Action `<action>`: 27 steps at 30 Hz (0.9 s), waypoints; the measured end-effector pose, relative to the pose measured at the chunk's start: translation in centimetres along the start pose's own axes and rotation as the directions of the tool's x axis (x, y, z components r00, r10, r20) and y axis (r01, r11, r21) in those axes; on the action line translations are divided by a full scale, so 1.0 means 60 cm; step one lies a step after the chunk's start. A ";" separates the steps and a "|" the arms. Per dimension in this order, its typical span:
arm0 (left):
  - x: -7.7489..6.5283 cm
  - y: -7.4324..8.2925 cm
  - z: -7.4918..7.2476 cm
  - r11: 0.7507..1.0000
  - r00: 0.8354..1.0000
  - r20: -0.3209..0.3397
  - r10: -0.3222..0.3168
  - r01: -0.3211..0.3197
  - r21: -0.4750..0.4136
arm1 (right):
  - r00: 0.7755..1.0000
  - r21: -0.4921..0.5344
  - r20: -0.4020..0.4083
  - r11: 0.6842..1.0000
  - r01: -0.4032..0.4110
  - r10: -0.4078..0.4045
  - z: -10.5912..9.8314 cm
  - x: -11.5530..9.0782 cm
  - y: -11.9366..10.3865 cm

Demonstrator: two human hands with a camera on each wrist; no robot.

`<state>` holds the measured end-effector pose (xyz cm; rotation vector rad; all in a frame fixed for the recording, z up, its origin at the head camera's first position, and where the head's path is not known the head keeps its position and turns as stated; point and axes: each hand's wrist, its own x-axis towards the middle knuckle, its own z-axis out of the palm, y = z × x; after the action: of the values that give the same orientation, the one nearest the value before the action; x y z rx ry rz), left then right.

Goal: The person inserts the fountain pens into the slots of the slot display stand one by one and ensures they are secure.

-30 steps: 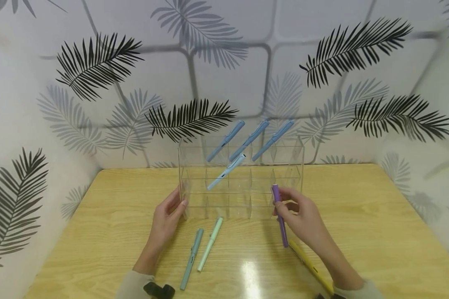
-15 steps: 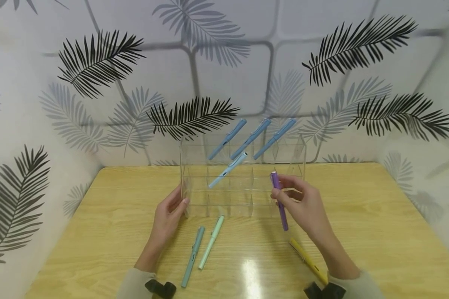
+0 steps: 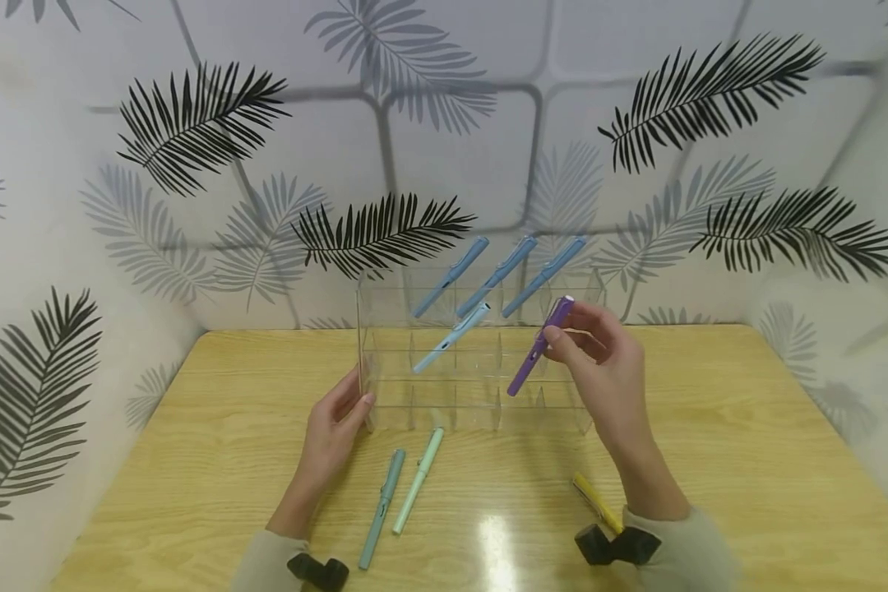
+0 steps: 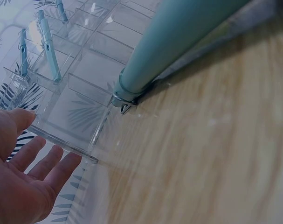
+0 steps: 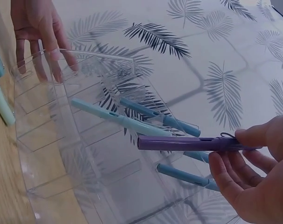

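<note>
My right hand pinches a purple pen between thumb and fingers, in front of the right part of a clear acrylic pen rack. The pen slants, its clip end up to the right; in the right wrist view the purple pen points out over the compartments. My left hand holds the rack's left side panel, thumb at the front edge and fingers along the outside. Three blue pens lean in the top tier. One light blue pen leans in the tier below.
On the wooden table before the rack lie a teal pen and a mint green pen. A yellow pen lies on the right, partly behind the right wrist's camera. A leaf-patterned wall covering stands behind.
My right hand has lifted the purple pen up from the rack's lower right front and tilted its top to the right. My left hand keeps its place on the rack.
</note>
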<state>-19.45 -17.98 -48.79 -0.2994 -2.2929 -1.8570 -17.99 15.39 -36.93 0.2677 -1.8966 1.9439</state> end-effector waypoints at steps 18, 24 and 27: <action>-0.005 -0.001 0.005 1.000 1.000 0.001 0.002 -0.002 0.010 | 0.988 0.192 -0.139 0.977 0.089 -0.062 0.025 0.029 0.028; -0.003 0.002 0.002 1.000 1.000 -0.003 0.023 -0.023 0.021 | 0.984 0.197 -0.171 0.977 0.081 -0.047 0.031 0.036 0.041; -0.001 0.000 0.001 1.000 1.000 0.001 0.016 -0.016 0.018 | 0.987 0.178 -0.157 0.983 0.055 -0.027 0.035 0.038 0.055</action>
<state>-19.38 -17.94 -48.84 -0.3158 -2.2999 -1.8280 -21.72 13.69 -38.87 0.2007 -1.6075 2.0501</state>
